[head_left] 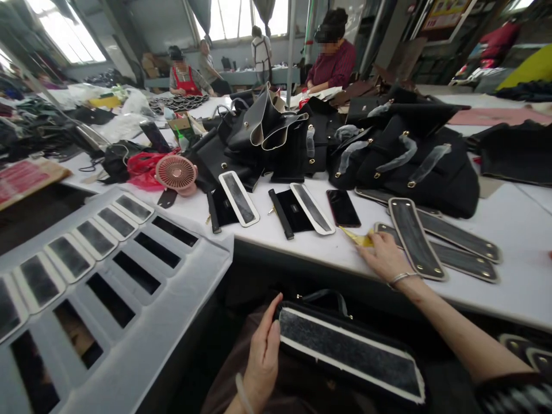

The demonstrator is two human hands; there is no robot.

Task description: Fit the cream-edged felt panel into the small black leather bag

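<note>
On my lap lies a black bag with its bottom side up. A long dark panel with a white border covers that side. My left hand grips the bag's left end, with the thumb along the panel's edge. Over the table's front edge reaches my right hand, its fingers closed on a thin yellow piece; exactly what kind I cannot make out. Right beside that hand are several long dark strips with pale borders and gold studs. A dark phone lies just behind the yellow piece.
At left, a pale slotted tray carries several white-bordered panels. Two small black pieces with panels lie mid-table. Behind stand a pink fan and black bags. Several people work farther back.
</note>
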